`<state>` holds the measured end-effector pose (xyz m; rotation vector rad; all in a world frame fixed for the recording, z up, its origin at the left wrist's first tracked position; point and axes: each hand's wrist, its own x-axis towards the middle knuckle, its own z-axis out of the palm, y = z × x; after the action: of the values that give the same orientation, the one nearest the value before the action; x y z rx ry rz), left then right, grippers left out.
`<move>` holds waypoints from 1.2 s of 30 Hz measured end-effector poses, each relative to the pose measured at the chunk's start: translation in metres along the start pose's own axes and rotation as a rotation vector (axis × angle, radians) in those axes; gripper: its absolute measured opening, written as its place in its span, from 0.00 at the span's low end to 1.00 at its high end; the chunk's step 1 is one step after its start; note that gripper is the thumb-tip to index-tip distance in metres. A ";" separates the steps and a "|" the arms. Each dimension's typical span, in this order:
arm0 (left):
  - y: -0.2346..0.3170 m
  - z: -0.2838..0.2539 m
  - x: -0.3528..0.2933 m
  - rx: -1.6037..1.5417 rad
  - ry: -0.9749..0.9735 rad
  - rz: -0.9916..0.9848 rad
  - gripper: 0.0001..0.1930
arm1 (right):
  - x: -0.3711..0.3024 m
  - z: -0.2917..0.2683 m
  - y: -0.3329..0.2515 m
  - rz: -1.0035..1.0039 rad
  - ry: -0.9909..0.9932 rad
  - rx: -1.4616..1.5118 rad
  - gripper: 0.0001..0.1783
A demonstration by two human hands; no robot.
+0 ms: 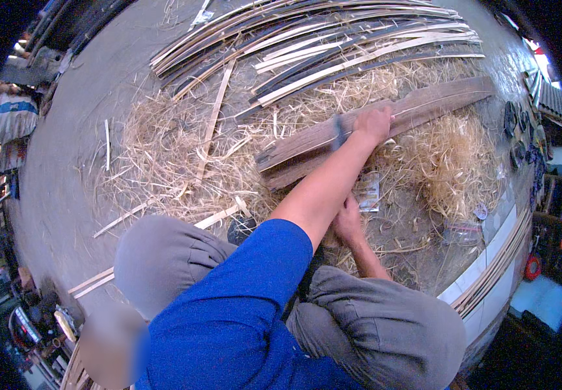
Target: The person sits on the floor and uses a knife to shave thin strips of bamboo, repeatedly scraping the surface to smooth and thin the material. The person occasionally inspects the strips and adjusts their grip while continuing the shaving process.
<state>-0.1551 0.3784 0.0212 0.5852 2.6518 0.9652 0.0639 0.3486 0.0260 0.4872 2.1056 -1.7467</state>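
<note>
Left hand (pixel 373 123) pressed flat, open, on long brown wooden plank (pixel 424 107); right hand (pixel 348 221) grip unclear. Pale shavings heap (pixel 164 156) large, split bamboo strips (pixel 333 39) piled: work well along.

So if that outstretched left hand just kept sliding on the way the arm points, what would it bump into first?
The left hand rests on the long wooden plank, pointing up and away. Straight on, it would likely cross a patch of straw shavings and then meet the pile of split bamboo strips, though depth is hard to judge.

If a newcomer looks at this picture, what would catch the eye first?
First, the left hand pressing on the long wooden plank at centre, over a wide bed of pale straw-like shavings. Above lies a fan of split bamboo strips; the right hand rests low beside a small card.
</note>
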 end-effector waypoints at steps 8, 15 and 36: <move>-0.009 -0.009 -0.004 -0.048 0.003 0.021 0.16 | 0.012 -0.001 0.017 -0.146 -0.208 -0.314 0.24; 0.003 -0.020 -0.007 0.009 -0.045 0.105 0.17 | -0.022 0.023 -0.011 -0.249 -0.299 -0.391 0.25; -0.037 -0.025 -0.006 0.058 -0.078 0.087 0.16 | -0.037 0.055 -0.023 -0.014 -0.463 -0.172 0.26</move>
<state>-0.1690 0.3360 0.0164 0.7416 2.6118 0.8725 0.0889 0.2894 0.0542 0.0130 1.8984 -1.4900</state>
